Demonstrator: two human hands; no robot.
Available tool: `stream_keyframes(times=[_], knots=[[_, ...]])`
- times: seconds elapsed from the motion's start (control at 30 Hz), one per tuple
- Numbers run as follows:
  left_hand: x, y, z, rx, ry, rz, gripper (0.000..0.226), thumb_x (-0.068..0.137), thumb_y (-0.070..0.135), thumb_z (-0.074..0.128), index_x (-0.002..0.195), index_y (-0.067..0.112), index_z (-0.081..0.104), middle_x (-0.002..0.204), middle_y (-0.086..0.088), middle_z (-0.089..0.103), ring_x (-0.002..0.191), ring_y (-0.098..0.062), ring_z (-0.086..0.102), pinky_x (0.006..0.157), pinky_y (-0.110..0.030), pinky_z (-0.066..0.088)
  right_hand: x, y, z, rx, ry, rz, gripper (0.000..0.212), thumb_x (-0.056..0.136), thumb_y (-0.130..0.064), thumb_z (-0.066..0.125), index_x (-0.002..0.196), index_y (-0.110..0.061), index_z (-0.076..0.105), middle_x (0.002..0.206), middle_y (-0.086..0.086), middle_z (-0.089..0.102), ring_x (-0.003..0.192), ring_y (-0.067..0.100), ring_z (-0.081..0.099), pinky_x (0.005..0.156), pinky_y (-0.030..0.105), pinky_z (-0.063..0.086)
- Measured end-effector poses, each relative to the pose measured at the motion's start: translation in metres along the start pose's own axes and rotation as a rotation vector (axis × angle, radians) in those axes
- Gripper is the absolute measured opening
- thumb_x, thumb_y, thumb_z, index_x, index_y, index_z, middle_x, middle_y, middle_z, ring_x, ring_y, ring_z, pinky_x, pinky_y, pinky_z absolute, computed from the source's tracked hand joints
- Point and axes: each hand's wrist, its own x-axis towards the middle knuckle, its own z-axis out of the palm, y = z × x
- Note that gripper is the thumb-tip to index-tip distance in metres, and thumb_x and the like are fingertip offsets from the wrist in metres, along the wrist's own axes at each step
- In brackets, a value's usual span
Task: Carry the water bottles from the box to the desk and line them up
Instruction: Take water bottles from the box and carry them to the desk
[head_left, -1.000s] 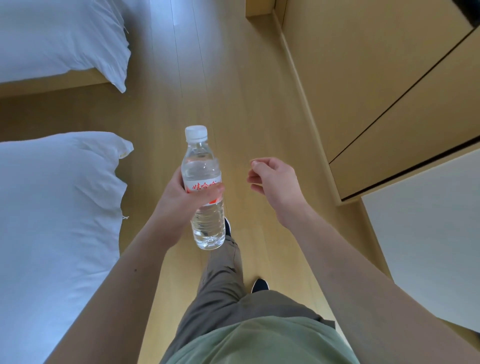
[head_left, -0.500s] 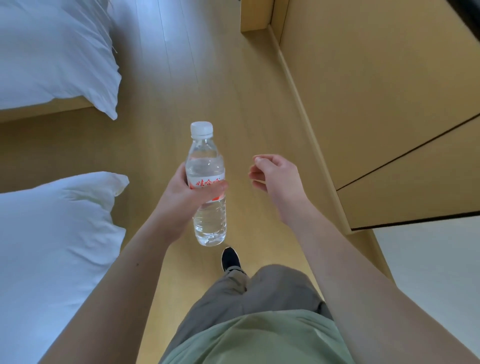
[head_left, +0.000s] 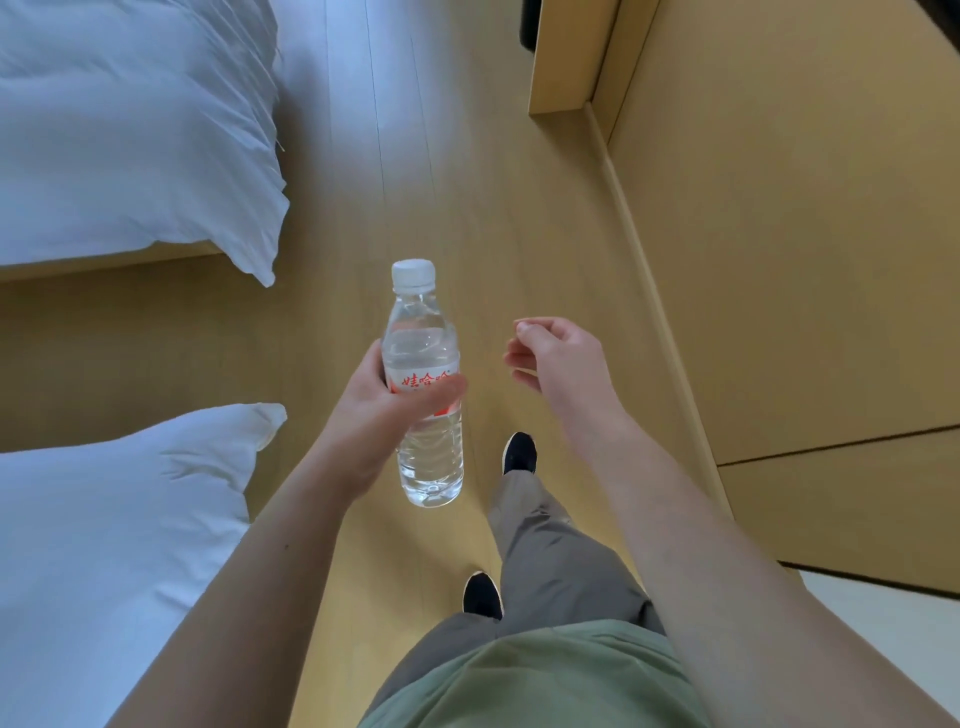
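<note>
Wooden floor (head_left: 457, 218) underfoot, two white beds (head_left: 119, 130) on the left, wood wall (head_left: 779, 234) on the right. Left hand (head_left: 374, 410) grips an upright water bottle (head_left: 426, 384) mid-frame; right hand (head_left: 558, 356) beside it, fingers loosely curled, holding nothing.

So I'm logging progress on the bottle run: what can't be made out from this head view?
- Box and desk: neither shows in the head view, so bottles moved or left are uncountable.
- water bottle label: partly covered by the left hand.
- right hand: curled fingers hide the palm.
</note>
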Motion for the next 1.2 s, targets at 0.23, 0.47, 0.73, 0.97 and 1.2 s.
stream_keyframes(times=[0.23,0.47,0.73,0.97,1.2], knots=[[0.109,0.051,-0.011,-0.001,0.029,-0.008,0.066,0.067,0.030,0.088,0.123,0.012,0.059,0.096,-0.003,0.071,0.085,-0.020,0.071,0.076,-0.033,0.056,0.113,-0.056,0.020,-0.038,-0.035,0.035,0.013,0.100,-0.016,0.056,0.093,-0.018,0.066,0.084,0.000,0.068,0.080,0.014,0.066,0.090,0.041,0.058],[0.199,0.105,-0.017,-0.038,0.068,0.001,0.065,0.069,0.028,0.087,0.125,0.013,0.059,0.097,-0.004,0.071,0.088,-0.022,0.071,0.080,-0.036,0.058,0.202,-0.112,0.043,-0.122,-0.094,0.050,0.012,0.099,-0.021,0.057,0.093,-0.020,0.067,0.079,-0.004,0.069,0.083,0.016,0.067,0.093,0.045,0.058],[0.280,0.150,-0.035,-0.032,0.068,0.025,0.060,0.075,0.020,0.084,0.127,0.009,0.056,0.094,-0.003,0.071,0.086,-0.020,0.071,0.077,-0.031,0.058,0.280,-0.168,0.075,-0.089,-0.111,0.014,0.012,0.100,-0.019,0.056,0.094,-0.018,0.067,0.084,0.000,0.068,0.081,0.014,0.067,0.090,0.041,0.058],[0.365,0.181,-0.069,-0.046,0.063,0.030,0.060,0.071,0.022,0.086,0.124,0.016,0.059,0.095,-0.002,0.072,0.085,-0.019,0.072,0.076,-0.033,0.058,0.360,-0.219,0.115,-0.069,-0.067,-0.012,0.011,0.099,-0.017,0.057,0.095,-0.017,0.067,0.084,0.000,0.068,0.078,0.013,0.067,0.088,0.039,0.058],[0.440,0.221,-0.121,-0.059,0.027,0.021,0.070,0.065,0.031,0.091,0.126,0.019,0.058,0.097,-0.003,0.072,0.089,-0.022,0.072,0.082,-0.039,0.058,0.424,-0.261,0.172,-0.060,-0.046,-0.009,0.012,0.100,-0.017,0.057,0.096,-0.016,0.068,0.083,0.000,0.068,0.076,0.011,0.067,0.087,0.037,0.058]])
